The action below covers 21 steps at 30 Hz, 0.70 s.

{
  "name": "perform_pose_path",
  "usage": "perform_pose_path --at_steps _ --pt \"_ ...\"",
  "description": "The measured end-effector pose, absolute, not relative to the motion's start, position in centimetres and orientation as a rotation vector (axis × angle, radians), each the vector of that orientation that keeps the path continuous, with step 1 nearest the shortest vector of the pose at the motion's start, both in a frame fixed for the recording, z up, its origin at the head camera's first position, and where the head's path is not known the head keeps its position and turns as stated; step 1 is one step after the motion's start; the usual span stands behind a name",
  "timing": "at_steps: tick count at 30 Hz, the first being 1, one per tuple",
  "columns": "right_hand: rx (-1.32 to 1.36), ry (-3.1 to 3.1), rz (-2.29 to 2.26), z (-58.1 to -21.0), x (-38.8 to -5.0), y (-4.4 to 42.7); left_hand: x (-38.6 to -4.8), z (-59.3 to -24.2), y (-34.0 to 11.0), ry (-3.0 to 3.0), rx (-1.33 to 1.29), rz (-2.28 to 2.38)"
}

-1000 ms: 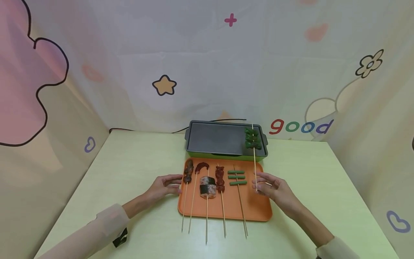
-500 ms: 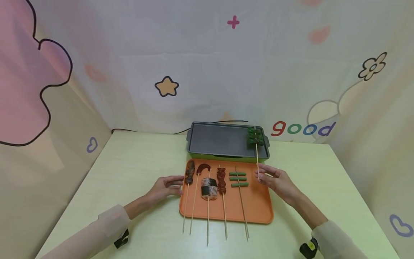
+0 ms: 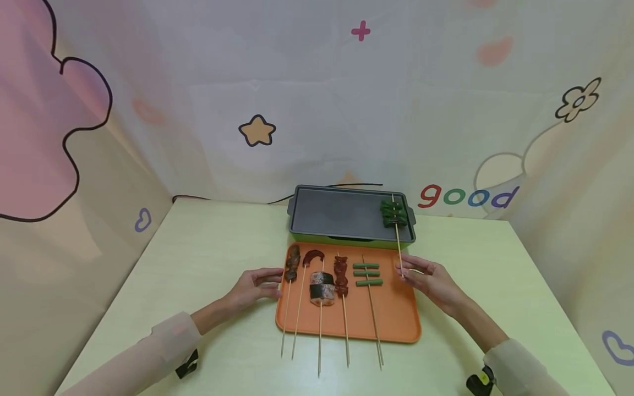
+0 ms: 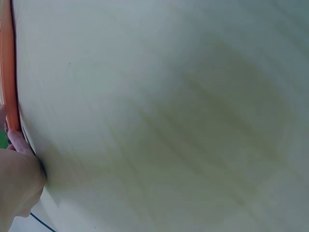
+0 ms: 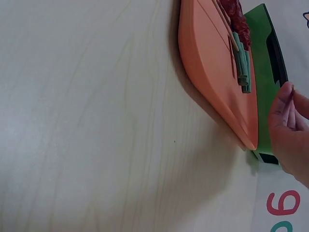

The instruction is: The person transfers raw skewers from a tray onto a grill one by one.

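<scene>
A skewer of green vegetable pieces [image 3: 394, 213] lies over the right end of the dark griddle [image 3: 342, 212]. My right hand [image 3: 436, 283] pinches the lower end of its stick between thumb and fingers, above the orange tray's right side. At the tray's left edge, my left hand [image 3: 252, 289] touches the orange tray [image 3: 396, 313] with fairly straight fingers. Several skewers lie on the tray: a brown one [image 3: 293, 263], a dark red curled one [image 3: 313, 256], a black-and-white banded one [image 3: 322, 289], a red meat one [image 3: 340, 275] and one with green stalks [image 3: 367, 274].
The griddle's green base [image 3: 317, 239] stands directly behind the tray. A black cord [image 3: 280, 199] runs along the table's back edge. Skewer sticks overhang the tray's front edge. Printed cloth [image 3: 317, 99] encloses the pale table [image 3: 213, 231] at the back and sides.
My right hand has moved slightly right and away from me with the green skewer, whose pieces now sit lower over the griddle's right end. My left hand stays at the tray's edge.
</scene>
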State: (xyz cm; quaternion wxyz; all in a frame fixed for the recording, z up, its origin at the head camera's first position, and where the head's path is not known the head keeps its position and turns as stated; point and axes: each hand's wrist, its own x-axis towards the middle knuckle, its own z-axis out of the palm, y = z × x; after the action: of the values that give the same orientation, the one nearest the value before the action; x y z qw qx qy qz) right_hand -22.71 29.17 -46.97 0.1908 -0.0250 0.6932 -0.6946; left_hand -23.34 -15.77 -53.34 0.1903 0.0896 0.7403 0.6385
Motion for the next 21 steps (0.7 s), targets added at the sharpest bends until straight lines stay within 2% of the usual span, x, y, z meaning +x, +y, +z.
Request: perform_pose_path --at_steps 11,21 --pt "-0.071 1.945 -1.865 -46.5 -22.0 29.4 -23.2 -52.8 -15.6 2.088 0.247 1.783" --pt "-0.075 1.892 -1.841 -46.3 -19.1 29.5 -23.1 -52.8 -15.7 2.079 0.243 1.794"
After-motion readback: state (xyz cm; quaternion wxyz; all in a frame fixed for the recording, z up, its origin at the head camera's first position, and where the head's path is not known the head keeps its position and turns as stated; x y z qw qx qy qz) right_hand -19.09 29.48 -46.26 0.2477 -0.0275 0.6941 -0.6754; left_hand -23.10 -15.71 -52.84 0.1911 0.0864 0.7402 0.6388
